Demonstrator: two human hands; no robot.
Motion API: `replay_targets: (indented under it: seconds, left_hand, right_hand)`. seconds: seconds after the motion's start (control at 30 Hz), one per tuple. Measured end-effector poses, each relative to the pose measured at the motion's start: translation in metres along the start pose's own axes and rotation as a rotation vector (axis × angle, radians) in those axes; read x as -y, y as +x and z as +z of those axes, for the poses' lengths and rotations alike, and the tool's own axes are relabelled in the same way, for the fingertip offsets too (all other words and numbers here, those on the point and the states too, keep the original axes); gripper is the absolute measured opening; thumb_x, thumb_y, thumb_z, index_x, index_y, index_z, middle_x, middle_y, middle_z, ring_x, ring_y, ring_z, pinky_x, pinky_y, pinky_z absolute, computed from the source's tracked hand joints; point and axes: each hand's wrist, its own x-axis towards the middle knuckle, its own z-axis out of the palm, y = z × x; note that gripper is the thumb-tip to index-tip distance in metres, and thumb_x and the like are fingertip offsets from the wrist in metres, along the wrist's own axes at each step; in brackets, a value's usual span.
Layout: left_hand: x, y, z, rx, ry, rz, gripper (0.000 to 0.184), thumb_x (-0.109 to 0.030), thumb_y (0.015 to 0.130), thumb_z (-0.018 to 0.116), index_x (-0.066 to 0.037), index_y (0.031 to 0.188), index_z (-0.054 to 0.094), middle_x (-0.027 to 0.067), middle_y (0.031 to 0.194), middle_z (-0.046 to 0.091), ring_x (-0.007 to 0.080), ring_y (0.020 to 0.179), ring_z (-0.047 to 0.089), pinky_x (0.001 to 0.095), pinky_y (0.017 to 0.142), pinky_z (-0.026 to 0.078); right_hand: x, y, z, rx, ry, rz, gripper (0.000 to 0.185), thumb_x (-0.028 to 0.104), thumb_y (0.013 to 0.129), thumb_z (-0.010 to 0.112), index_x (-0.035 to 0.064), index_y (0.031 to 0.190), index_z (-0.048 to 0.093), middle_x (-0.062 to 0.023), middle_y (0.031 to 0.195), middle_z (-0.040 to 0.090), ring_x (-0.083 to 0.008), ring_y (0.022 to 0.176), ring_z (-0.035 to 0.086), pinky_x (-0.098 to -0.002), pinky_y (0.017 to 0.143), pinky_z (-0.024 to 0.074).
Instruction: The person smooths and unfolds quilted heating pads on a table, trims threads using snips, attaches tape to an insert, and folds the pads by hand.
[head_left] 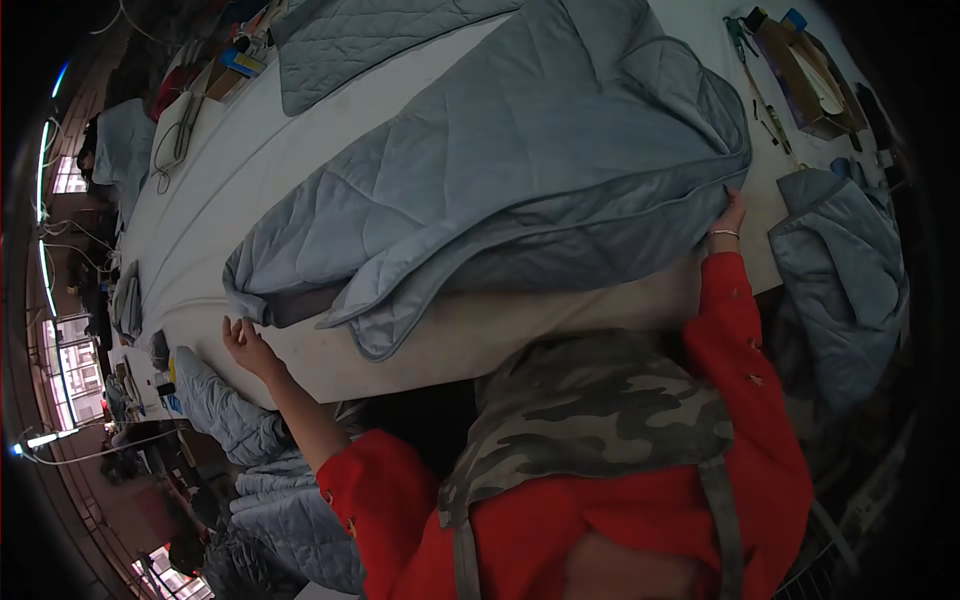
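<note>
A grey-blue quilted cover [480, 140] with bound edges lies across the white-covered table [400, 372], its near side folded over in loose layers. At the cover's left corner, my left hand [248, 347] is just below the cloth with its fingers apart and nothing visible in them. My right hand [733, 212] is at the cover's right edge, fingers closed on the bound border. The fingertips there are partly hidden by the fabric.
Another quilted piece [330, 60] lies at the back of the table. To the right, a cardboard box [805, 80] stands near several slim tools, and folded quilted fabric [840, 270] hangs over the edge. More quilted fabric [225, 405] is piled at the lower left.
</note>
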Motion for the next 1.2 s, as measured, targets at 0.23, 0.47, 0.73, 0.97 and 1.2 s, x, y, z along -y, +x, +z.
replay_targets:
  seconds: [0.23,0.47,0.73,0.97,1.2]
  left_hand:
    - [0.084,-0.123,0.03,-0.023,0.039,-0.581,0.06,-0.019,0.081,0.058,-0.002,0.13,0.028,0.0139,0.13,0.034,0.0248,0.115,0.038,0.0347,0.095,0.033]
    - [0.085,-0.267,0.096,0.34,-0.647,-0.758,0.049,-0.033,0.086,0.046,-0.008,0.127,0.037,0.0126,0.124,0.045,0.0269,0.113,0.044,0.0416,0.093,0.038]
    - [-0.007,-0.192,0.042,0.239,-0.981,-0.835,0.051,-0.036,0.088,0.04,0.0,0.124,0.04,0.0156,0.126,0.045,0.0317,0.115,0.044,0.0456,0.097,0.034]
    - [-0.09,-0.136,-0.081,-0.283,-0.858,-0.493,0.056,-0.038,0.088,0.041,0.004,0.125,0.037,0.0185,0.127,0.042,0.0354,0.116,0.042,0.0482,0.097,0.033]
    - [0.034,-0.119,-0.159,-0.366,-0.638,-0.519,0.057,-0.039,0.088,0.041,0.004,0.126,0.036,0.0174,0.127,0.043,0.0353,0.114,0.044,0.0464,0.095,0.036]
  right_hand:
    - [0.001,-0.018,-0.035,-0.05,-0.111,0.058,0.072,0.045,0.079,0.056,0.0018,0.131,0.032,-0.0128,0.127,0.042,-0.0265,0.115,0.04,-0.0389,0.098,0.0302]
    - [-0.016,0.023,0.0,-0.021,-0.914,-0.523,0.067,0.043,0.068,0.069,0.0009,0.117,0.05,-0.0142,0.11,0.055,-0.0252,0.101,0.053,-0.033,0.088,0.0393]
    - [-0.007,0.02,0.014,0.081,-1.225,-0.073,0.032,0.021,0.068,0.061,0.0005,0.092,0.059,-0.0097,0.085,0.06,-0.0208,0.063,0.056,-0.033,0.068,0.0494]
    - [0.066,-0.053,-0.043,1.148,-0.445,0.35,0.006,0.003,0.074,0.048,0.0082,0.074,0.05,-0.0016,0.07,0.053,-0.0045,0.051,0.044,-0.0287,0.06,0.0503]
    - [0.027,-0.052,-0.052,0.606,-0.905,-0.04,0.021,0.007,0.076,0.056,0.0045,0.097,0.057,-0.0034,0.092,0.058,-0.0102,0.074,0.054,-0.0278,0.075,0.0476]
